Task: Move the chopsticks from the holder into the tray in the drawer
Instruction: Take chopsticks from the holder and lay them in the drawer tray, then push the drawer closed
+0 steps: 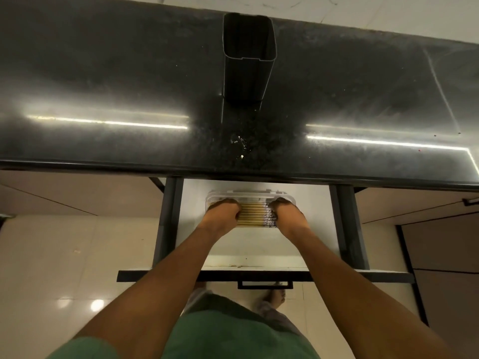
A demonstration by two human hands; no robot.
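Several pale wooden chopsticks [252, 215] with patterned right ends lie side by side in a clear plastic tray [250, 196] inside the open drawer [259, 244]. My left hand [222, 213] rests curled over the left ends of the chopsticks. On the patterned right ends sits my right hand [286, 213], likewise curled. The fingertips of both hands are hidden, so the grip is unclear. The dark rectangular holder [247, 58] stands upright on the black countertop [103, 86], and nothing shows in its mouth.
The countertop edge overhangs the back of the drawer just above the tray. The drawer's dark front panel with its handle [265, 284] is near my body. Small wet spots [239, 143] lie on the counter. Pale floor tiles lie below on the left.
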